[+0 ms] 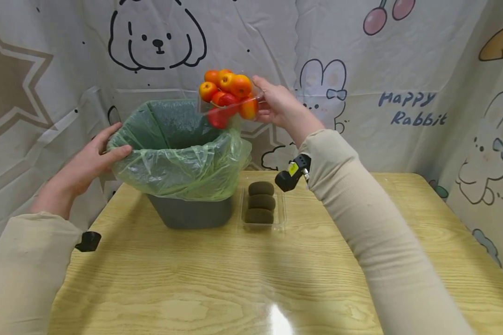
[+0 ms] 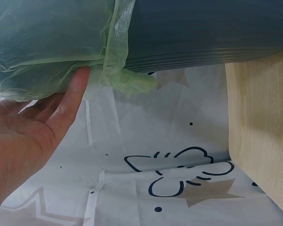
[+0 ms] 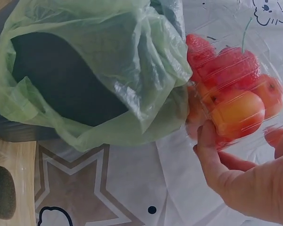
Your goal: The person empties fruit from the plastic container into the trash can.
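Observation:
My left hand holds the left rim of a grey trash bin, thumb over the near edge. A pale green bin bag lines the bin and folds down over its outside. In the left wrist view the fingers lie against the bag. My right hand grips the right side of a clear plastic container, raised and tilted at the bin's far right edge. Several small orange-red apples and bumpy red fruits, one with a green stem, lie in it.
To the right of the bin on the wooden table stands a clear tray with three dark brown oval pieces in a row. A printed curtain hangs behind and at both sides of the table.

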Action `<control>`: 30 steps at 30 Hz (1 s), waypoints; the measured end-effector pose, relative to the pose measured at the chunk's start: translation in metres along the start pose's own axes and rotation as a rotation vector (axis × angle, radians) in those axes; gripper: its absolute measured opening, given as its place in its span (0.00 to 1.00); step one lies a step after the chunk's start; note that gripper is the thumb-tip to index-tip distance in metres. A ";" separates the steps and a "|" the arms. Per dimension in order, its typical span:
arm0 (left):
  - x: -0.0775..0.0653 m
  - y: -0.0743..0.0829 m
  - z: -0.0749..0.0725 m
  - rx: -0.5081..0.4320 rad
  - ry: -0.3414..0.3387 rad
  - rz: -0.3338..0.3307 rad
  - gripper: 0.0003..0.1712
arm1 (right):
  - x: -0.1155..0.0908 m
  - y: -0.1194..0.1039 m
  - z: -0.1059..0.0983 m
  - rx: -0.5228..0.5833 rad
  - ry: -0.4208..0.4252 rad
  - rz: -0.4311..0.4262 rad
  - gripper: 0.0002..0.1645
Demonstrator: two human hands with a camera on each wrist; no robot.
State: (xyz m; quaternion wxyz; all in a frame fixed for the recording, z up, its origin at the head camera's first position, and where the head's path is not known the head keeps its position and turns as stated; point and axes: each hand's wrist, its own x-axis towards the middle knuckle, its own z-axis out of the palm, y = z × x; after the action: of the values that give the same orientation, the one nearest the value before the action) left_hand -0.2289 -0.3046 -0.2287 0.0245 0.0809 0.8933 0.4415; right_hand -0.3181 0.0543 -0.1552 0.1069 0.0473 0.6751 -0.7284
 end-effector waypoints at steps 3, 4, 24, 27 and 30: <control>0.001 0.000 0.000 0.003 -0.001 0.002 0.41 | 0.002 -0.004 0.004 -0.020 0.010 0.017 0.25; 0.000 0.000 0.000 0.003 -0.002 0.003 0.41 | 0.003 -0.005 0.005 -0.018 0.009 0.025 0.25; -0.001 -0.002 -0.001 0.016 -0.011 0.006 0.40 | -0.015 -0.020 0.039 -0.359 0.058 -0.065 0.22; -0.001 -0.001 -0.002 0.017 -0.012 0.000 0.40 | -0.014 -0.020 0.045 -0.417 0.069 -0.071 0.22; 0.000 -0.001 -0.002 0.018 -0.013 -0.004 0.40 | -0.012 -0.021 0.049 -0.532 0.100 -0.097 0.24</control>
State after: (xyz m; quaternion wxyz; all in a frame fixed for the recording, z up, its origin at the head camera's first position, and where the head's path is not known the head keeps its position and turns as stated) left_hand -0.2291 -0.3071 -0.2283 0.0302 0.0823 0.8972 0.4329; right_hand -0.3071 0.0079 -0.1277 0.0469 0.0211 0.8486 -0.5265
